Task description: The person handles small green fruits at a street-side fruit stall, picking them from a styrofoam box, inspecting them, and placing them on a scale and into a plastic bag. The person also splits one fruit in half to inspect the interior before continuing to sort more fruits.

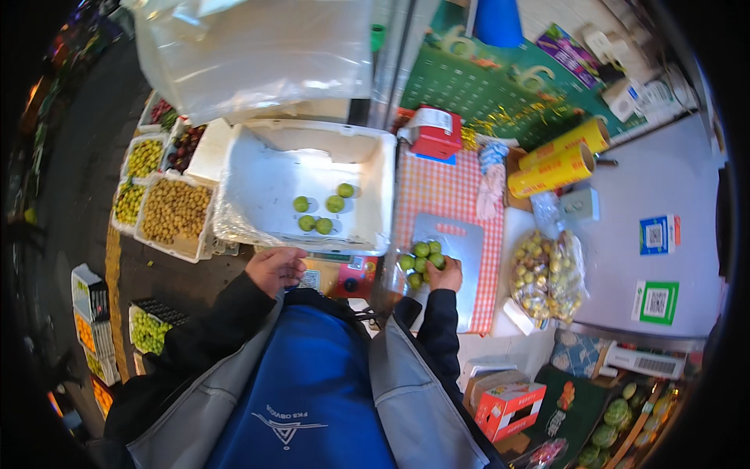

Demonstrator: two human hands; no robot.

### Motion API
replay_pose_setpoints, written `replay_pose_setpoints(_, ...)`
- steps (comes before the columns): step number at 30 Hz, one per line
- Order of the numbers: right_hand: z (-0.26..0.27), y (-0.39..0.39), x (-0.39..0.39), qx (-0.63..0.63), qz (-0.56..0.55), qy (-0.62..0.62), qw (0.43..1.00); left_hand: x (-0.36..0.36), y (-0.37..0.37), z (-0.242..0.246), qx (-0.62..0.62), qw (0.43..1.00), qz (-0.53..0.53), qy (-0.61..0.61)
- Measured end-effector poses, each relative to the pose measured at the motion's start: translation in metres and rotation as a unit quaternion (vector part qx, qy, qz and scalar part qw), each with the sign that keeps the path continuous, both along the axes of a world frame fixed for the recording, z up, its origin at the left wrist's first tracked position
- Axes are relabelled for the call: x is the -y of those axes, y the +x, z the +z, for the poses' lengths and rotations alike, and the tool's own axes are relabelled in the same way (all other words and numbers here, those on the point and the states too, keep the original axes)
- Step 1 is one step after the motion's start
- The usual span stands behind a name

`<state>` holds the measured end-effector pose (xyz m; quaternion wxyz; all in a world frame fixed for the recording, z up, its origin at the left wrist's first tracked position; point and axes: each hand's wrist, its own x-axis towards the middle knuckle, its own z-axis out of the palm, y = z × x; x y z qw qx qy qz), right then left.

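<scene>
My right hand (445, 274) rests at the side of a cluster of several round green fruits (420, 249), its fingers against one of them; whether it grips that fruit is not plain. The fruits lie at the left part of a grey cutting board (466, 246), on a red-and-white checked cloth (433, 182). Near the front edge of a white foam box (384, 176), my left hand (275, 271) hovers with its fingers curled and nothing visible in it. Inside the box are several more green fruits (335, 204), grouped toward its front.
Foam trays of longans (176, 208) and grapes (145, 158) stand left of the box. Clear plastic bags (263, 58) hang beyond it. Yellow film rolls (551, 171), a red box (436, 135) and bagged fruit (548, 275) are at the right. A red carton (510, 410) stands lower right.
</scene>
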<state>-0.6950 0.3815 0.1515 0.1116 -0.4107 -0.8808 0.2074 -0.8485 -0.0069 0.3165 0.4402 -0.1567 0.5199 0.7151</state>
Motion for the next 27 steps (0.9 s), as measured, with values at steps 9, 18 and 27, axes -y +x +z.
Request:
replay_pose_setpoints(9,0.083,-0.049,0.034,-0.095,0.049,-0.016,0.994,0.018,0.0,-0.018,0.037,0.999,0.039,0.001)
replay_pose_setpoints(18,0.077,-0.232,0.179,0.065,0.519,-0.088,0.848,0.037,0.001,-0.025,0.045,0.996,0.064,0.046)
replay_pose_setpoints(27,0.03,-0.258,0.19,0.327,0.659,0.068,0.673,0.073,0.006,-0.021,0.044,0.983,0.169,0.052)
